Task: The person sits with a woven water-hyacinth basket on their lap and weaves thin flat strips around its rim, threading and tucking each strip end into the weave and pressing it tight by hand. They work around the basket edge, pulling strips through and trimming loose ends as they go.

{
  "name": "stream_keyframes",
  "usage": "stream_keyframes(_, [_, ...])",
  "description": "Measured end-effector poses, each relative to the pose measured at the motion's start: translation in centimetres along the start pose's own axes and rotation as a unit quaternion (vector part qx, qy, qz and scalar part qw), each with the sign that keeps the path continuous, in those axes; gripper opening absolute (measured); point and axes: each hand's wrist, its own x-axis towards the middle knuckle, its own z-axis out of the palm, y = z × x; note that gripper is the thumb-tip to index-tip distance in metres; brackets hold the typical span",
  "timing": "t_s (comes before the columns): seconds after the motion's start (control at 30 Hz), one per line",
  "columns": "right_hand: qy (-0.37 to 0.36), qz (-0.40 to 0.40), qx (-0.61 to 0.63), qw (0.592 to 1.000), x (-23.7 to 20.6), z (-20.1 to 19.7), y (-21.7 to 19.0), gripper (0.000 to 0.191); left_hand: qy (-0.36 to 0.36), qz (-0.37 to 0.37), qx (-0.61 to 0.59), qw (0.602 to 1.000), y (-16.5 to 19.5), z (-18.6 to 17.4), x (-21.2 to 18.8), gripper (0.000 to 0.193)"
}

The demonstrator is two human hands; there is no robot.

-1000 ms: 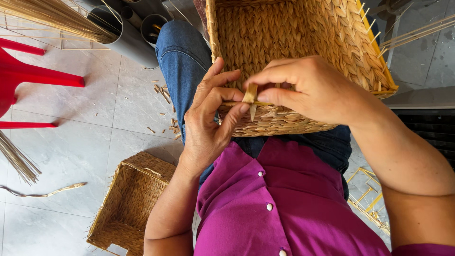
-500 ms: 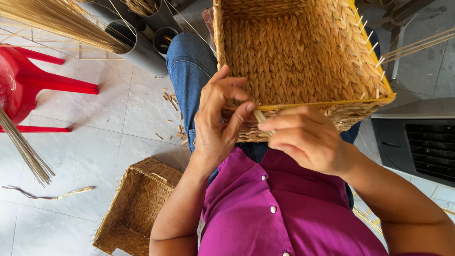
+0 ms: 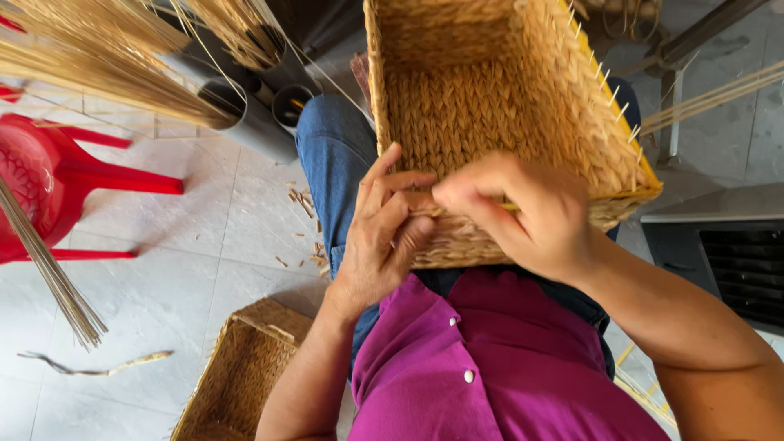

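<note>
Woven straw basket (image 3: 490, 114) fills top centre, resting on the person's lap w/ its open side up to the camera; yellow frame edge w/ pale pins runs down its right rim. Near rim sits just above the magenta shirt (image 3: 490, 367). Grey tile floor (image 3: 180, 245) lies open at left & lower left, w/ straw scraps scattered beside the jeans (image 3: 331, 163). Red chair (image 3: 57, 180) on its side at far left, well apart from the lap. Bundles of straw (image 3: 90, 57) stick out of grey tubes (image 3: 245, 114) at top left; another thin bundle hangs down the left edge. 2nd basket (image 3: 245, 367) sits on the floor at bottom, just beside the left forearm. Dark box w/ vent slats at right edge, metal legs above it.

Left hand (image 3: 384, 237) is against the basket's near rim, fingers curled, thumb & fingertips pinching the weave. Right hand (image 3: 523, 216) is closed in a pinch on a straw strand (image 3: 457, 210) at the same rim; fingertips of both hands nearly touch. Small twisted strand (image 3: 98, 366) lies alone on the tiles lower left.
</note>
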Motion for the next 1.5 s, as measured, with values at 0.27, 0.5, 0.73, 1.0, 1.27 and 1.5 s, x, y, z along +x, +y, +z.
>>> stream_keyframes(0.27, [-0.056, -0.115, -0.139, 0.982, 2.6, -0.2, 3.1, 0.033, 0.136, -0.091, -0.024, 0.986, 0.5, 2.7, 0.3, 0.013])
stream_keyframes(0.5, [-0.129, -0.089, -0.16, 0.975, 2.9, -0.7, 3.3, 0.021, 0.103, -0.107, -0.032, 0.988, 1.3, 1.7, 0.5, 0.009])
stream_keyframes(0.73, [-0.16, 0.149, 0.022, 0.975, 2.4, -1.3, 3.6, 0.012, 0.082, -0.1, -0.001, 0.992, 1.3, 1.7, 1.0, 0.003])
stream_keyframes(1.0, [-0.168, 0.215, 0.063, 0.96, 2.2, -1.7, 2.9, 0.012, 0.046, -0.098, 0.025, 0.994, 2.0, 1.1, 1.0, 0.021])
stream_keyframes(1.27, [-0.16, 0.277, 0.116, 0.94, 1.4, -0.2, 3.5, 0.01, 0.027, -0.085, 0.114, 0.989, 1.7, 1.3, 0.3, 0.028])
stream_keyframes(1.5, [-0.172, 0.274, 0.075, 0.943, 0.8, -0.2, 3.5, 0.009, 0.048, -0.085, 0.069, 0.993, 1.5, 1.8, 0.0, 0.027])
